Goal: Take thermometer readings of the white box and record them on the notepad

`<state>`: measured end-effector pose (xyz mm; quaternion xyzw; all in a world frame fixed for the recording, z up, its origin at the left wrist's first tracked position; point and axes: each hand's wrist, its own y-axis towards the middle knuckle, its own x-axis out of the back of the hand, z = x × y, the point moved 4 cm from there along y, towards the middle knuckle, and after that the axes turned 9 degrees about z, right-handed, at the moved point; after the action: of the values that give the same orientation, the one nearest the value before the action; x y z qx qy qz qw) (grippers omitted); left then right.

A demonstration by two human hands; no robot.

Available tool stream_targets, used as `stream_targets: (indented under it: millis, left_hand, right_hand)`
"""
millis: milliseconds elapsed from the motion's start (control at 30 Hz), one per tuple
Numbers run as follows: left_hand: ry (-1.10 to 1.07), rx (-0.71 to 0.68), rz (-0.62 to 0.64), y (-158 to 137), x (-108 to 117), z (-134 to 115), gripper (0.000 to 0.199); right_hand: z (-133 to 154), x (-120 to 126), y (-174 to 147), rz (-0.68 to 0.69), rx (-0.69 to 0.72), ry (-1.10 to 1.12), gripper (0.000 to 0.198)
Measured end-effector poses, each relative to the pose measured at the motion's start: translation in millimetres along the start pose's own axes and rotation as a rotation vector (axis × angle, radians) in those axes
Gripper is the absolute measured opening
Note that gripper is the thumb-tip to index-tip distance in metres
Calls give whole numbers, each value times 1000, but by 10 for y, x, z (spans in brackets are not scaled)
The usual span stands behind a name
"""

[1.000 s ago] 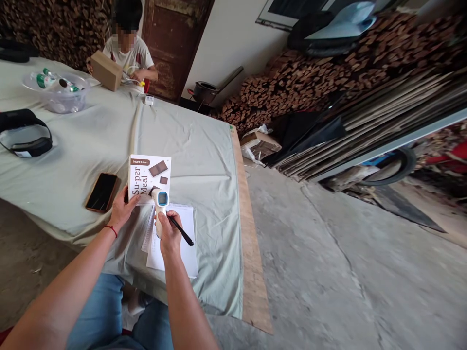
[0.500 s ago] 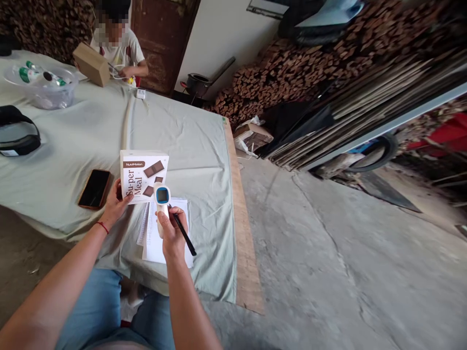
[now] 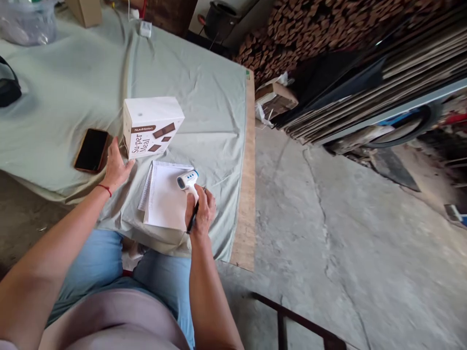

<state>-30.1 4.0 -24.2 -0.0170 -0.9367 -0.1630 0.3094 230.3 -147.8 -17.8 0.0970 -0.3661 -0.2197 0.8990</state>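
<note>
A white "Su-per Meal" box [image 3: 155, 119] with brown chocolate pictures stands upright on the cloth. My left hand [image 3: 117, 167] is at its lower left corner, fingers stretched and apart, between the box and a black phone [image 3: 91, 149]; whether the thumb touches the box I cannot tell. In my right hand [image 3: 205, 211] is a white infrared thermometer [image 3: 188, 181] with blue trim, tilted over an open spiral notebook [image 3: 166, 199]. A black pen [image 3: 192, 218] is also tucked in that hand, pointing down towards me.
A pale green cloth [image 3: 204, 131] covers the table, with a bare wooden edge [image 3: 245, 214] at right. Further back are a small white cube [image 3: 145, 29], a cardboard box [image 3: 85, 10] and a clear plastic tub [image 3: 27, 22]. A dark metal frame [image 3: 292, 318] stands on the concrete floor.
My left hand has let go of the box, which now stands on the cloth. My right hand has drawn the thermometer away from the box to the right and turned it. The view has tipped downward.
</note>
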Motion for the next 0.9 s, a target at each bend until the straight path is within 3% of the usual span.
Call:
stream_targets:
  millis: [67,167,300,400,667,900]
  left_hand:
    - [92,-63,29,-339,3,-207,73]
    - [241,-239,264,-840,-86,-523,44]
    - [399,-307,503,-1191,-164,-678,32]
    - [403,-289,565,-1214,-153,-678,39]
    - [371,-249,563,-1180,-142,-694,39]
    - [365,-250,558,-1186,-160,-690,37]
  right_hand:
    - [159,-13,-132,-2,-35,163,35]
    - [302,-159,-347,57,-183,366,26]
    - [329,-426,-557,174,-264,510,16]
    - [315,-506,-621,203,-189,471,14]
    - [416,-511,-612,190,90,234,12]
    - [424,-536,-614,211,156,161,12]
